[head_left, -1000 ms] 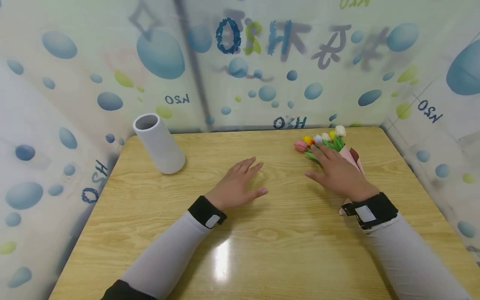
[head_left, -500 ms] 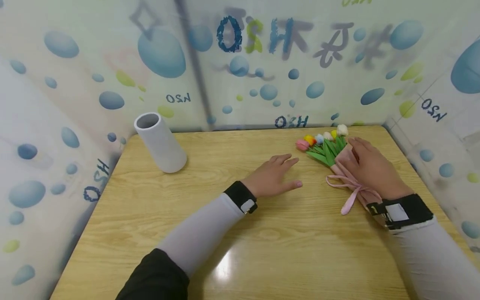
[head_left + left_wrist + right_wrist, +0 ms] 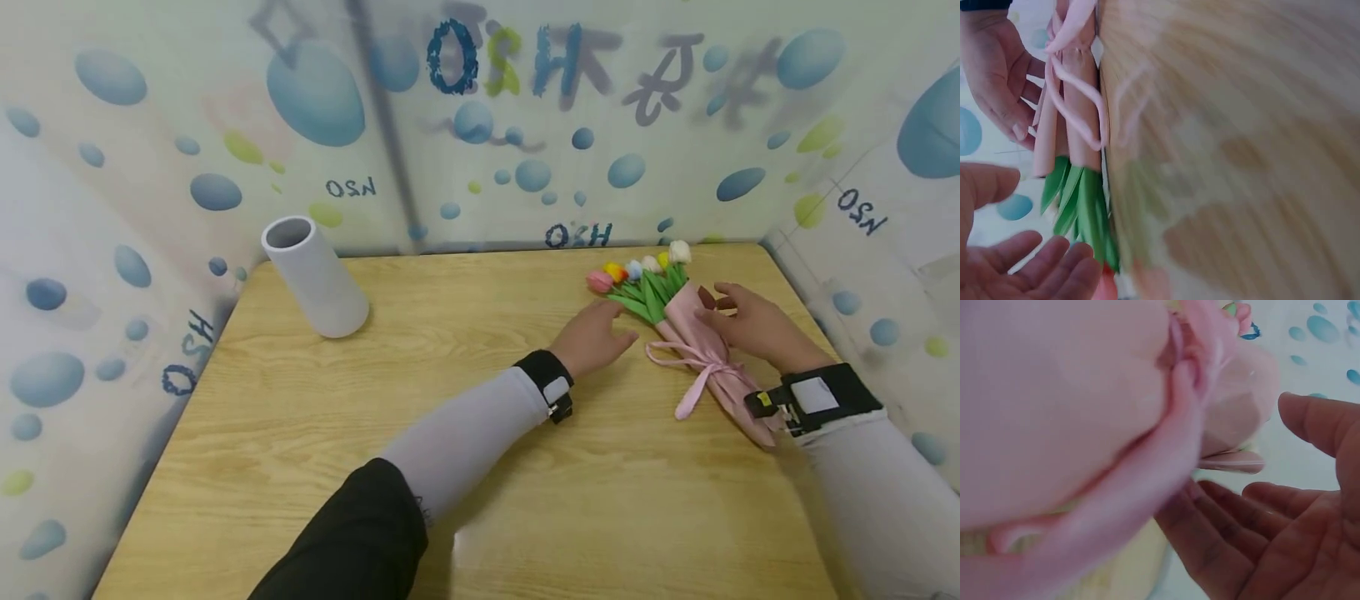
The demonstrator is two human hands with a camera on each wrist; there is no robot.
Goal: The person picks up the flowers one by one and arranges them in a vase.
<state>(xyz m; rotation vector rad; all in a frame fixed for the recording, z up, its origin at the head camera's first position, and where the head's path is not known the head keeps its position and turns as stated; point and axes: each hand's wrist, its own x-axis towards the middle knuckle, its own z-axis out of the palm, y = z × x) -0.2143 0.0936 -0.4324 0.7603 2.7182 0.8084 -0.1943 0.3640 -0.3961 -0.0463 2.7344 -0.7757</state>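
Note:
A bouquet of artificial-looking tulips in pink wrapping (image 3: 693, 325) lies slantwise on the table, its pink, yellow, white and blue heads (image 3: 633, 270) toward the back. A pink ribbon (image 3: 705, 367) is tied round the wrapping. My left hand (image 3: 596, 340) is beside the green leaves (image 3: 647, 297), fingers loosely bent with nothing between them; the left wrist view shows its palm toward the leaves (image 3: 1088, 209). On the other side, my right hand (image 3: 765, 329) is at the wrapping's upper edge. In the right wrist view its thumb is apart from its fingers (image 3: 1210, 544), whose tips are partly behind the ribbon.
A white cylindrical vase (image 3: 322, 287) stands upright at the back left of the wooden table (image 3: 300, 433). A patterned curtain-like backdrop (image 3: 420, 150) with blue and green spots surrounds the back and sides.
My left hand has moved right, up to the bouquet's leaves. My right hand has passed from above the bouquet to its right side. The bouquet and the vase stay put.

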